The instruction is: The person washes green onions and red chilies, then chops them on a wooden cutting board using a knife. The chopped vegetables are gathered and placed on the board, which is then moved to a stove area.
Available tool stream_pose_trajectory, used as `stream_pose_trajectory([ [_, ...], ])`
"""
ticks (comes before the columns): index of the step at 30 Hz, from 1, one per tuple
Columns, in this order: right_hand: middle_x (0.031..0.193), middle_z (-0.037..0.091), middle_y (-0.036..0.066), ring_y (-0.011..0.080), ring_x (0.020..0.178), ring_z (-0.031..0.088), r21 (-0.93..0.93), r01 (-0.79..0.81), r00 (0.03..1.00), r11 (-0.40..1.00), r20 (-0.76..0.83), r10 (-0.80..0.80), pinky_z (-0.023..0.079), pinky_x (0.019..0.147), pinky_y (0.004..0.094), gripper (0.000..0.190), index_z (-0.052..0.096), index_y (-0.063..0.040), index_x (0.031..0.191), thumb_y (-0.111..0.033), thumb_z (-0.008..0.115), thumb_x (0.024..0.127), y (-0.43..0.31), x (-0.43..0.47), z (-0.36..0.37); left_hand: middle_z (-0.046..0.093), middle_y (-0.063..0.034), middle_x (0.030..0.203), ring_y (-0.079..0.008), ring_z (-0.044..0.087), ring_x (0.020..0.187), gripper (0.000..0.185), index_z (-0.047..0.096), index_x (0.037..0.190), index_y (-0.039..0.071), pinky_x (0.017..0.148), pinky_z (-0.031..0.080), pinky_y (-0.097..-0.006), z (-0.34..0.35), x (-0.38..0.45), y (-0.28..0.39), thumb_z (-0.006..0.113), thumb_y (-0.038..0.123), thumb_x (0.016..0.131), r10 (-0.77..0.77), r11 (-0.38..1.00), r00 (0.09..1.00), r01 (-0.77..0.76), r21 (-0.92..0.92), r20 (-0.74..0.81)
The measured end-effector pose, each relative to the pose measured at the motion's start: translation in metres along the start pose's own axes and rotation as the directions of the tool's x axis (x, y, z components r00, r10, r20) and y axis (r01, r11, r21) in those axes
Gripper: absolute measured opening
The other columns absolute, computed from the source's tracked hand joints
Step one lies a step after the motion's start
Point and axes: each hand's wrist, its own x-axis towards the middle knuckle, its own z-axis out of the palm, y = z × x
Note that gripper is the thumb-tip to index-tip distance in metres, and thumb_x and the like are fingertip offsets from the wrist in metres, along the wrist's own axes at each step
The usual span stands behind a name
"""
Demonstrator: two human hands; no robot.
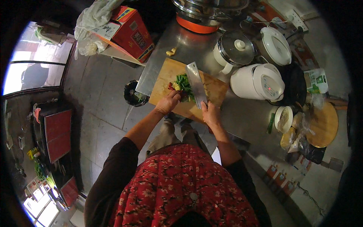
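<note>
My right hand [211, 114] grips the handle of a cleaver [196, 81]. Its broad metal blade points away from me, over a wooden cutting board [217, 85]. Left of the blade lies a small pile of cut green vegetable [183, 81], with pale yellow pieces [176, 86] and red pepper pieces [170, 85] at its near left side. My left hand [169, 101] rests at the near edge of this pile with fingers curled down. Whether anything is pinched under those fingertips is hidden.
Ginger [171, 52] lies beyond the board on the metal table [158, 45]. To the right stand a lidded pot [221, 55] and a white rice cooker [249, 82]. A bowl [283, 119] sits farther right. On the floor at left is a black-lined bin [135, 93].
</note>
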Motion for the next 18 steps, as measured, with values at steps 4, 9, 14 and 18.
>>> stream_pose_trajectory([
  [4,0.075,0.062,0.027,0.0464,0.073,0.061,0.032,0.016,1.0,0.999,-0.005,-0.016,0.047,0.068,0.0497,0.034,0.061,0.005,0.091,-0.028,0.058,0.093,0.006,0.0,0.005,0.058,-0.0064,0.102,-0.0279,0.056,0.101,0.018,0.058,0.094,0.01,0.085,0.049,-0.036,-0.004,0.005,0.001,0.06,0.008,0.077,0.126,0.986,0.991,-0.12,0.115,-0.044],
  [9,0.078,0.063,0.027,0.0466,0.073,0.061,0.046,-0.063,0.995,0.997,0.084,0.059,0.048,0.067,0.0502,0.034,0.06,0.005,0.091,-0.028,0.057,0.092,0.007,0.0,0.003,0.058,-0.0046,0.1,-0.0272,0.053,0.103,0.019,0.059,0.095,0.011,0.092,0.044,-0.0395,-0.007,0.012,0.0,0.059,0.012,0.076,0.257,0.945,0.959,-0.224,0.238,-0.117],
  [14,0.079,0.063,0.028,0.047,0.076,0.061,0.004,0.022,1.0,1.0,-0.002,-0.022,0.048,0.068,0.0504,0.033,0.06,0.003,0.09,-0.029,0.058,0.092,0.006,-0.004,0.003,0.058,-0.0047,0.102,-0.0258,0.054,0.102,0.019,0.059,0.096,0.013,0.092,0.042,-0.0388,-0.005,0.01,0.001,0.058,0.013,0.077,0.201,0.949,0.979,-0.187,0.255,-0.032],
  [18,0.08,0.063,0.028,0.0477,0.077,0.061,-0.003,-0.025,1.0,1.0,0.009,0.025,0.047,0.069,0.0503,0.031,0.061,0.002,0.09,-0.028,0.058,0.091,-0.003,-0.008,0.001,0.058,-0.0046,0.101,-0.0258,0.054,0.1,0.019,0.059,0.097,0.013,0.092,0.041,-0.0393,-0.002,0.007,0.0,0.058,0.013,0.078,0.177,0.944,0.984,-0.16,0.289,-0.034],
])
